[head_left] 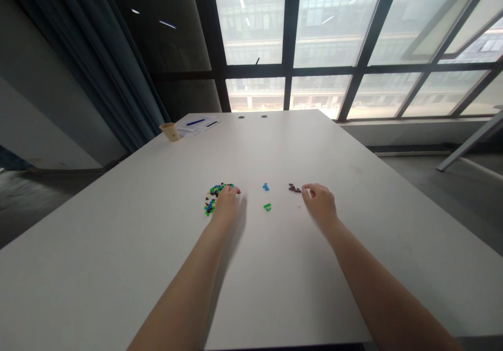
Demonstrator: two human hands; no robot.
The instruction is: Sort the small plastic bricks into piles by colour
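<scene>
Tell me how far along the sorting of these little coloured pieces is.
Early stage, I'd say. Small bright blue pieces, bright green pieces and dark brown pieces already lie in separate groups. The left hand is at the mixed multicoloured pile, the right hand by the brown group; any held piece is too small to tell. That larger pile seems left to sort.

There is just one view. It comes from the person's head, up above the near edge of the white worktop (pixel 251 267). It looks forward and down, over both arms, to the far edge and the big windows (pixel 326 31). It sees very wide, from the curtain (pixel 90 52) on the left to a slanted metal leg (pixel 469 141) on the right.
</scene>
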